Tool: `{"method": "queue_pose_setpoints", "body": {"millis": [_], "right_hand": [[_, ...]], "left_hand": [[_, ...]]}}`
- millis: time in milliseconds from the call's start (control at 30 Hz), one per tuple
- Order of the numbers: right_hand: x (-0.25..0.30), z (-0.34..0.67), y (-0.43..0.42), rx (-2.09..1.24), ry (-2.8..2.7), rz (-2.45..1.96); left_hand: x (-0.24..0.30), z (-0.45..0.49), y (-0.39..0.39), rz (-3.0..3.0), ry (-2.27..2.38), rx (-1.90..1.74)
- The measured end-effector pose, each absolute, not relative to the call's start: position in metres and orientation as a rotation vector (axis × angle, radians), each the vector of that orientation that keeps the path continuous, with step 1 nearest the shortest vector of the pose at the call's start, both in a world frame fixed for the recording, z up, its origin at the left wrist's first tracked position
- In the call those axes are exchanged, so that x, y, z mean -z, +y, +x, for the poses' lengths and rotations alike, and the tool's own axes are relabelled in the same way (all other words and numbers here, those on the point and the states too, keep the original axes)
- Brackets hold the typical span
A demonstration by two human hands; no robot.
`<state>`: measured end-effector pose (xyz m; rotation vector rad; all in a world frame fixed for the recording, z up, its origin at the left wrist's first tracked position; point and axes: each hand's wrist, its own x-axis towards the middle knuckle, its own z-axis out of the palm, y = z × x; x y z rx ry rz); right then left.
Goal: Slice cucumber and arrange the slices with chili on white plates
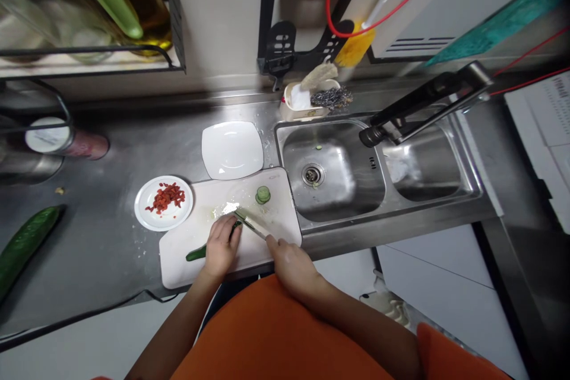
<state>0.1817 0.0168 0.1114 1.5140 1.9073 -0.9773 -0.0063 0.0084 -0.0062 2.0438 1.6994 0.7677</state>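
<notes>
Left hand (221,244) is pressed down on the cucumber (196,253) lying on the cutting board (178,261), fingers curled over it. Right hand (289,258) is clamped on the knife (252,224), blade right beside the left fingertips. Cut slices (263,194) sit just beyond both hands.

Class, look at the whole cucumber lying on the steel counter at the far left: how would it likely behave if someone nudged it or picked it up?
The whole cucumber is long and round, so a sideways nudge would probably roll it on the smooth steel counter. It looks firm and straight, so likely stiff rather than floppy. Its glossy skin suggests that it may be slippery.
</notes>
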Motion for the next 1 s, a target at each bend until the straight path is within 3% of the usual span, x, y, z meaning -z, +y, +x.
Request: {"method": "queue_pose_setpoints", "body": {"millis": [1000], "right_hand": [[-0.069,0.157,0.032,0.963,1.993,1.517]], "left_hand": [[0.003,-0.005,0.011,2.021,1.673,-0.782]]}}
